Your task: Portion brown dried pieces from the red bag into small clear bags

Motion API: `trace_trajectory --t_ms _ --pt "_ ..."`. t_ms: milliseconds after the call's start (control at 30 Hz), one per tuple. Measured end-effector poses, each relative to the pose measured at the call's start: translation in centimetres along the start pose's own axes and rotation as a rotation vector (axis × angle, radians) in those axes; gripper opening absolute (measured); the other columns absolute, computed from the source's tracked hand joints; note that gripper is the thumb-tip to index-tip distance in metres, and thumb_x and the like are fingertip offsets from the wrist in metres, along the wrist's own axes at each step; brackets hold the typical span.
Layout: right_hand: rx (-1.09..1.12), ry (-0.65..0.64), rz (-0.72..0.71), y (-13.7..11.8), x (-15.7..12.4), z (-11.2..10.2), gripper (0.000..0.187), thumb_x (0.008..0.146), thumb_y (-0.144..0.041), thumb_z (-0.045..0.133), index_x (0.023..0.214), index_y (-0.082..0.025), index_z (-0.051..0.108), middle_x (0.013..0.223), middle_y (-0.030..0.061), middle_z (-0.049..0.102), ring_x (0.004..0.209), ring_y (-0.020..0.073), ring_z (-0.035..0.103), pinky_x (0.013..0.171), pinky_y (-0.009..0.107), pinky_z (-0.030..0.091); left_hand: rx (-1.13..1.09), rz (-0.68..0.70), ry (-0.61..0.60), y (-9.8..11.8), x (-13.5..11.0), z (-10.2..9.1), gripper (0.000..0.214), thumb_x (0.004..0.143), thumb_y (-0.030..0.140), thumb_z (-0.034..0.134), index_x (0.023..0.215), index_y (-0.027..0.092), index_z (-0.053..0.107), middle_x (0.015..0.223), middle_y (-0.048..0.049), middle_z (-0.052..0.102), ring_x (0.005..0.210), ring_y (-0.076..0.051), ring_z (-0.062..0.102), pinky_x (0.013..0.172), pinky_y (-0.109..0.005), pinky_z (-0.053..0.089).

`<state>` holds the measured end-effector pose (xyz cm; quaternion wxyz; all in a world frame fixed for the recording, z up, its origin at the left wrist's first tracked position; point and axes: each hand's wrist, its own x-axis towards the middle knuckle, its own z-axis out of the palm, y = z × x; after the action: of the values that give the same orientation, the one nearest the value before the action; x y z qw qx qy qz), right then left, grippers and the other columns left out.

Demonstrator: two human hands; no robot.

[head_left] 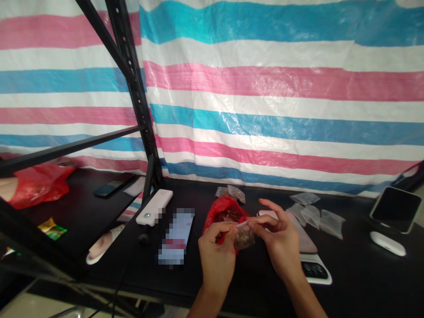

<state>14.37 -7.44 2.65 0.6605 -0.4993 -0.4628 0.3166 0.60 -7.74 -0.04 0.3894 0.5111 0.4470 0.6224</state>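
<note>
Between my two hands is a small clear zip bag (244, 237) with some contents I cannot make out. My left hand (217, 251) pinches its upper left edge. On the opposite side, my right hand (280, 236) grips the top edge between thumb and fingers, its index finger raised. Right behind the bag stands an open red plastic bag (218, 210) holding many small brownish pieces. Two filled clear bags (236, 193) lie beyond it. Several flat clear zip bags (311, 215) are spread to the right of my right hand.
Left of my hands lie a lit phone (177, 236) and a white power bank (155, 207). A pinkish phone or case (303, 234) and a white device (319, 269) sit under my right arm. Farther right are a tablet-like screen (395, 209) and a white case (387, 244). A black post (142, 106) rises left.
</note>
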Motion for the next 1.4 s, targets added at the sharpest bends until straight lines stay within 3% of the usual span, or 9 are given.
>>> trace_trajectory --t_ms 333,400,500,600,833,933,1133,1300,1400 --pt "-0.018 -0.113 -0.001 -0.3 0.4 -2.0 0.07 0.059 -0.034 0.091 0.123 -0.022 0.065 0.067 0.0008 0.075 0.069 0.0239 0.073 0.066 0.035 0.059 0.209 0.242 0.047 -0.5 -1.4 1.2 0.026 0.096 0.031 0.055 0.072 0.024 0.063 0.075 -0.0036 0.07 0.075 -0.022 0.065 0.072 -0.033 0.046" --pt "-0.046 -0.045 -0.051 -0.3 1.2 -3.2 0.064 0.062 -0.038 0.089 0.119 -0.021 0.067 0.072 0.0026 0.076 0.078 0.0254 0.074 0.073 0.038 0.06 0.222 0.342 0.061 -0.4 -1.5 1.1 0.02 0.096 0.027 0.054 0.081 0.024 0.068 0.084 -0.005 0.074 0.083 -0.022 0.068 0.078 -0.034 0.046" --pt "-0.109 0.267 -0.175 -0.6 4.0 -5.1 0.051 0.068 -0.043 0.082 0.111 -0.021 0.067 0.085 0.0061 0.076 0.074 0.0237 0.073 0.073 0.04 0.06 0.239 0.46 0.123 0.0 -1.4 0.3 0.02 0.098 0.023 0.05 0.09 0.023 0.069 0.091 -0.0068 0.074 0.091 -0.022 0.068 0.085 -0.035 0.047" --pt "-0.381 0.417 -0.26 -0.3 7.5 -6.0 0.042 0.078 -0.043 0.067 0.112 -0.019 0.063 0.09 0.0095 0.074 0.077 0.0246 0.073 0.075 0.041 0.059 0.291 0.477 0.16 0.1 -1.2 -0.9 0.026 0.099 0.02 0.043 0.085 0.022 0.065 0.086 -0.0063 0.071 0.085 -0.02 0.066 0.08 -0.033 0.046" --pt "-0.573 0.173 -0.171 4.3 11.0 -1.6 0.028 0.078 -0.037 0.062 0.095 -0.016 0.071 0.079 0.0088 0.075 0.071 0.0238 0.071 0.074 0.038 0.058 0.48 0.578 0.201 -0.7 -0.8 -2.3 0.029 0.101 0.018 0.04 0.076 0.022 0.056 0.071 -0.0013 0.062 0.07 -0.016 0.061 0.068 -0.027 0.045" --pt "-0.59 0.06 -0.159 5.0 11.3 -1.6 0.032 0.086 -0.037 0.052 0.103 -0.018 0.072 0.091 0.0093 0.078 0.079 0.0224 0.074 0.073 0.034 0.059 0.614 0.614 0.15 -0.8 -0.9 -2.6 0.031 0.1 0.017 0.041 0.071 0.022 0.051 0.065 0.0007 0.057 0.061 -0.014 0.059 0.06 -0.025 0.041" --pt "-0.778 0.14 -0.086 3.1 13.1 -10.0 0.036 0.088 -0.035 0.047 0.107 -0.017 0.072 0.106 0.0144 0.076 0.1 0.0276 0.071 0.087 0.039 0.054 0.801 0.518 -0.01 -1.3 -1.8 -1.5 0.027 0.098 0.017 0.044 0.075 0.022 0.055 0.072 -0.0008 0.063 0.058 -0.014 0.062 0.052 -0.026 0.037" --pt "-0.958 0.019 0.075 2.4 13.5 -16.0 0.01 0.07 -0.03 0.07 0.069 -0.02 0.071 0.065 0.009 0.07 0.069 0.0299 0.071 0.071 0.039 0.052 0.695 0.469 -0.108 -1.8 -3.2 0.8 0.029 0.099 0.016 0.042 0.074 0.022 0.056 0.071 -0.0012 0.064 0.056 -0.012 0.062 0.052 -0.024 0.04" --pt "-0.972 -0.077 0.122 2.8 12.8 -17.6 0.012 0.066 -0.025 0.072 0.077 -0.019 0.075 0.062 0.0048 0.069 0.056 0.0232 0.065 0.062 0.035 0.05 0.605 0.516 -0.184 -1.6 -4.1 1.9 0.027 0.098 0.016 0.043 0.076 0.022 0.058 0.071 -0.0011 0.064 0.06 -0.013 0.063 0.054 -0.024 0.044"
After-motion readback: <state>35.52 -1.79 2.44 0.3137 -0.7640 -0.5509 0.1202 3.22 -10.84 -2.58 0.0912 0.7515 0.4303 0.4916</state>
